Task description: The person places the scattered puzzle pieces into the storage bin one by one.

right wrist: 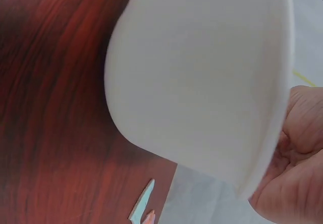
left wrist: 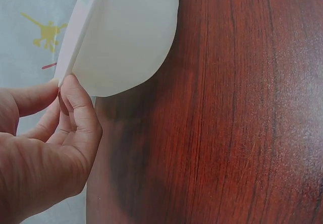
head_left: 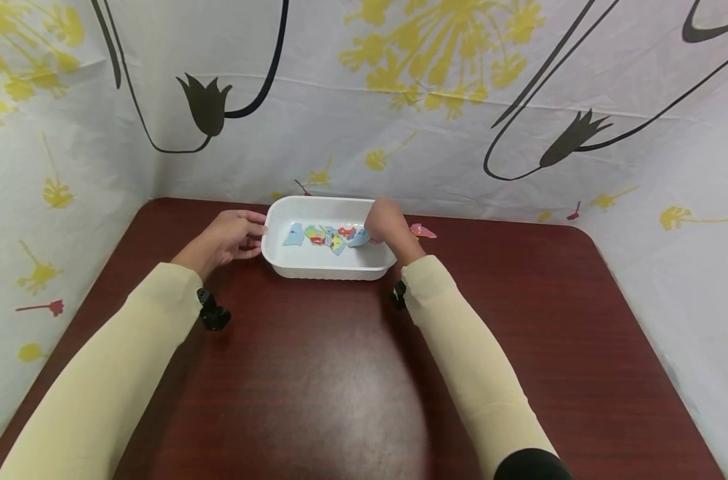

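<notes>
A white plastic tray [head_left: 334, 273] sits near the table's back edge, with several colourful map-patterned pieces [head_left: 317, 236] lying in it. My left hand [head_left: 237, 235] is at the tray's left end; in the left wrist view its thumb and forefinger pinch the rim [left wrist: 68, 67]. From above the tray's right end, my right hand [head_left: 387, 223] reaches inside, its fingers curled at a light blue piece [head_left: 358, 238]. Those fingertips are partly hidden. In the right wrist view the tray's outer wall [right wrist: 197, 77] covers much of that hand.
Outside the tray, beyond my right hand, a pink and red piece [head_left: 424, 231] lies on the dark red wooden table [head_left: 316, 373]. The right wrist view has a pale blue piece [right wrist: 142, 203] near the table edge. A patterned white cloth [head_left: 316, 113] hangs behind and at both sides.
</notes>
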Demonstrator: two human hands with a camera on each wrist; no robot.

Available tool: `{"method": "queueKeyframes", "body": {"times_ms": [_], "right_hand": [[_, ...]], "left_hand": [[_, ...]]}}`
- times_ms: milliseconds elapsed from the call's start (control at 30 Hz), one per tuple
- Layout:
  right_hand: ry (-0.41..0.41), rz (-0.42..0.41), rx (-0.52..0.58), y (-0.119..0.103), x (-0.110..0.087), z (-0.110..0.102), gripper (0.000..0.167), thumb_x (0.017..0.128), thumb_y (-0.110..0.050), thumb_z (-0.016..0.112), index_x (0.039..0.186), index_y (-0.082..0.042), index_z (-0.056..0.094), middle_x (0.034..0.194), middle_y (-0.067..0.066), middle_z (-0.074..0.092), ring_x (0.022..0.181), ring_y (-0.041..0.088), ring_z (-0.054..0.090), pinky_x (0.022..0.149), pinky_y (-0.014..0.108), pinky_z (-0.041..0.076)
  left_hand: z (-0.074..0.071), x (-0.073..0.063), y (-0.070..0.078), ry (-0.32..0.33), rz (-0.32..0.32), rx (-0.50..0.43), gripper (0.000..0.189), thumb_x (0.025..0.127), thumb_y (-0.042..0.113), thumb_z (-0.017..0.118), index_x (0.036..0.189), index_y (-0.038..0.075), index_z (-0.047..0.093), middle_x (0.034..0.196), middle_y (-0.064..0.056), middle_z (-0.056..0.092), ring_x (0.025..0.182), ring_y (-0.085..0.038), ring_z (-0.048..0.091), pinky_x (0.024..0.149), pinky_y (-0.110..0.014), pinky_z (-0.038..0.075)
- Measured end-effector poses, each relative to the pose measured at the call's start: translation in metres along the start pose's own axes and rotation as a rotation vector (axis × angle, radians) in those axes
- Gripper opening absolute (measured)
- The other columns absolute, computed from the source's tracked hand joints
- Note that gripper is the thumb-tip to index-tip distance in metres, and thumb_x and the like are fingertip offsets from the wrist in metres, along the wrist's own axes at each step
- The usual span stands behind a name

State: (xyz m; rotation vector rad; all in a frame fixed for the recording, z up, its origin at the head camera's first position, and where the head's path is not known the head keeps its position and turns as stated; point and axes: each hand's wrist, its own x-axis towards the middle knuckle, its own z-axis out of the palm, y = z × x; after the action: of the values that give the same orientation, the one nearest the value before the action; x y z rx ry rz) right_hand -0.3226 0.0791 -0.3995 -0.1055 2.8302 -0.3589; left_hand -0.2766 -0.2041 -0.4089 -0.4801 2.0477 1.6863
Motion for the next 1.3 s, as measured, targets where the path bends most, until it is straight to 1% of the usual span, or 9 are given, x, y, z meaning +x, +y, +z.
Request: {"method": "queueKeyframes", "body": {"times_ms": [333, 533, 633, 733, 867, 967, 1067, 1167, 1300], "right_hand": [[0.042, -0.054, -0.026, -0.003, -0.003, 0.003, 0.016, 0.089, -0.008, 0.053, 0.094, 0.001, 0.065, 0.093, 0.013, 0.064, 0.077, 0.024, 0.056, 0.066, 0.029, 0.047], [0.042, -0.039, -0.031, -0.003, -0.003, 0.002, 0.020, 0.090, -0.010, 0.054, 0.100, 0.001, 0.066, 0.101, 0.013, 0.065, 0.084, 0.024, 0.055, 0.077, 0.034, 0.050], [0.031, -0.017, 0.001, -0.002, -0.005, -0.001, 0.019, 0.091, -0.010, 0.053, 0.101, 0.002, 0.064, 0.097, 0.012, 0.063, 0.080, 0.023, 0.054, 0.071, 0.033, 0.049], [0.021, 0.009, 0.042, -0.001, -0.008, -0.009, 0.012, 0.089, -0.007, 0.053, 0.089, -0.001, 0.062, 0.084, 0.009, 0.062, 0.069, 0.020, 0.054, 0.059, 0.028, 0.047], [0.006, 0.051, 0.116, 0.004, -0.011, -0.023, 0.022, 0.087, -0.006, 0.052, 0.064, -0.009, 0.052, 0.064, 0.003, 0.057, 0.059, 0.017, 0.053, 0.051, 0.024, 0.046], [0.002, 0.088, 0.210, 0.011, -0.013, -0.032, 0.029, 0.088, -0.008, 0.052, 0.060, -0.011, 0.044, 0.061, 0.002, 0.056, 0.063, 0.020, 0.058, 0.055, 0.027, 0.049], [0.013, 0.102, 0.359, 0.020, -0.015, -0.038, 0.021, 0.091, -0.010, 0.054, 0.071, -0.004, 0.059, 0.073, 0.008, 0.067, 0.074, 0.025, 0.068, 0.066, 0.033, 0.056], [0.012, 0.102, 0.535, 0.031, -0.016, -0.044, 0.019, 0.092, -0.008, 0.054, 0.096, 0.006, 0.066, 0.091, 0.018, 0.069, 0.084, 0.026, 0.071, 0.077, 0.035, 0.058], [0.034, 0.108, 0.679, 0.043, -0.018, -0.049, 0.025, 0.090, -0.004, 0.055, 0.109, 0.011, 0.063, 0.105, 0.025, 0.066, 0.088, 0.030, 0.071, 0.073, 0.032, 0.059]], "left_hand": [[0.001, 0.001, 0.002, -0.002, -0.001, 0.004, 0.041, 0.099, 0.017, 0.056, 0.139, 0.012, 0.047, 0.116, -0.009, 0.052, 0.080, -0.016, 0.055, 0.073, -0.027, 0.055], [0.002, 0.000, 0.003, -0.001, -0.006, 0.001, 0.041, 0.099, 0.017, 0.056, 0.139, 0.012, 0.047, 0.117, -0.009, 0.052, 0.080, -0.016, 0.055, 0.072, -0.026, 0.055], [0.002, 0.000, 0.003, 0.001, -0.009, 0.003, 0.041, 0.099, 0.017, 0.056, 0.139, 0.012, 0.047, 0.118, -0.009, 0.052, 0.080, -0.017, 0.055, 0.072, -0.026, 0.055], [0.002, 0.001, 0.002, 0.000, -0.010, 0.004, 0.040, 0.100, 0.017, 0.055, 0.138, 0.012, 0.047, 0.116, -0.008, 0.052, 0.080, -0.016, 0.055, 0.072, -0.027, 0.055], [0.002, 0.003, 0.001, 0.004, -0.006, -0.011, 0.038, 0.099, 0.014, 0.056, 0.136, 0.012, 0.048, 0.108, -0.007, 0.054, 0.076, -0.015, 0.055, 0.069, -0.027, 0.054], [0.001, 0.004, 0.000, 0.005, -0.003, -0.019, 0.038, 0.098, 0.013, 0.057, 0.135, 0.011, 0.049, 0.104, -0.006, 0.055, 0.073, -0.014, 0.055, 0.067, -0.026, 0.054], [0.000, 0.003, 0.000, 0.004, -0.005, -0.012, 0.038, 0.098, 0.014, 0.057, 0.136, 0.011, 0.048, 0.103, -0.005, 0.055, 0.074, -0.015, 0.055, 0.067, -0.026, 0.054], [0.000, 0.002, 0.000, 0.000, -0.004, -0.007, 0.039, 0.099, 0.014, 0.056, 0.136, 0.011, 0.048, 0.103, -0.005, 0.055, 0.074, -0.015, 0.055, 0.067, -0.026, 0.054], [0.000, 0.001, 0.000, -0.001, -0.002, -0.011, 0.038, 0.099, 0.015, 0.057, 0.136, 0.011, 0.048, 0.103, -0.005, 0.056, 0.074, -0.015, 0.055, 0.068, -0.026, 0.054]]}}
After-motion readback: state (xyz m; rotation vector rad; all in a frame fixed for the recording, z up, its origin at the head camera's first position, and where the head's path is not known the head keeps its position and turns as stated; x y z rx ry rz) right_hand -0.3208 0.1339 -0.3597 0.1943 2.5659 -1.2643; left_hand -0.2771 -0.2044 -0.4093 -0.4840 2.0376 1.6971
